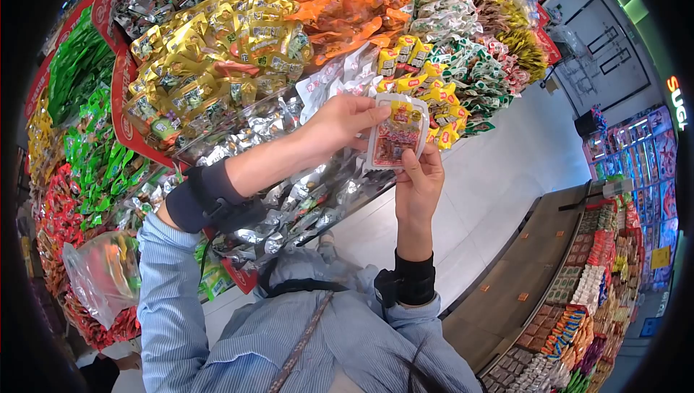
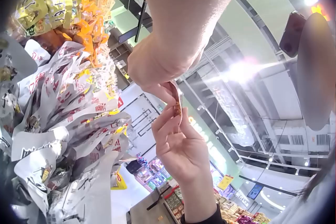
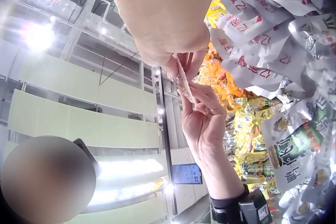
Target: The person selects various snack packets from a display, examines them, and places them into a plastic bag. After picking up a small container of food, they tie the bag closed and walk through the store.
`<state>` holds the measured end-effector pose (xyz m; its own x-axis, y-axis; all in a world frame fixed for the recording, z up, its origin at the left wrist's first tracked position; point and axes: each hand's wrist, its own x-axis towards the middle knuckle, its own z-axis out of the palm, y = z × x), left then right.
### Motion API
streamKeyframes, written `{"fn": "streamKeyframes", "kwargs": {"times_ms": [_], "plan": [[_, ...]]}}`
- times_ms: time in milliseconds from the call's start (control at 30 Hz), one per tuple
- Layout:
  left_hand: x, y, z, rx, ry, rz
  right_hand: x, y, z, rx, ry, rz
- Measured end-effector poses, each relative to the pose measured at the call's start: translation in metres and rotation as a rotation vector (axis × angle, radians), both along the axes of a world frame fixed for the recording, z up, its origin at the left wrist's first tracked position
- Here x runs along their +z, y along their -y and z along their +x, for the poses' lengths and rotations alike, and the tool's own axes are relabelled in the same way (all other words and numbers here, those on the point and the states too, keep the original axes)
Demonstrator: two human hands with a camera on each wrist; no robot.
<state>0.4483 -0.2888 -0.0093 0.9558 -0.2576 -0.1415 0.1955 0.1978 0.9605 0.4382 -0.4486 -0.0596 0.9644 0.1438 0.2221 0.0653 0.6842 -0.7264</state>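
A small flat snack packet (image 1: 398,133) with a pale border and a red and yellow printed face is held up in front of the body. My left hand (image 1: 340,124) pinches its upper left side, thumb on the printed face. Lower down, my right hand (image 1: 421,180) grips the bottom right corner between thumb and fingers. Both wrist views show the packet edge-on: in the left one the packet (image 2: 178,109) lies between the two hands, and in the right one the packet (image 3: 184,81) does too. Its back is hidden from the head view.
Beyond the hands stands a display heaped with wrapped snacks: gold packets (image 1: 217,53), orange packets (image 1: 347,6), yellow packets (image 1: 441,100) and silver packets (image 1: 289,201). A clear plastic bag (image 1: 105,270) is by the left elbow. Another stocked shelf (image 1: 578,284) stands across the pale floor (image 1: 499,154).
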Motion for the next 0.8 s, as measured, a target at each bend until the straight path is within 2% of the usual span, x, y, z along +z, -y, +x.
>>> {"fn": "streamKeyframes", "kwargs": {"times_ms": [200,300,400,733,800], "plan": [[-0.006,0.002,0.0,0.076,0.045,0.09,-0.004,-0.002,0.001,-0.013,-0.019,-0.018],[-0.008,0.0,-0.004,0.055,0.087,0.029,-0.003,-0.004,-0.001,-0.006,-0.045,-0.057],[-0.002,-0.006,-0.01,0.027,0.064,0.087,-0.003,-0.005,-0.001,0.01,-0.068,-0.094],[-0.004,-0.016,-0.016,0.082,0.065,0.047,-0.001,-0.011,-0.001,0.115,-0.074,-0.097],[-0.009,-0.015,-0.015,0.148,0.039,-0.021,0.001,-0.012,-0.001,0.132,-0.074,-0.077]]}}
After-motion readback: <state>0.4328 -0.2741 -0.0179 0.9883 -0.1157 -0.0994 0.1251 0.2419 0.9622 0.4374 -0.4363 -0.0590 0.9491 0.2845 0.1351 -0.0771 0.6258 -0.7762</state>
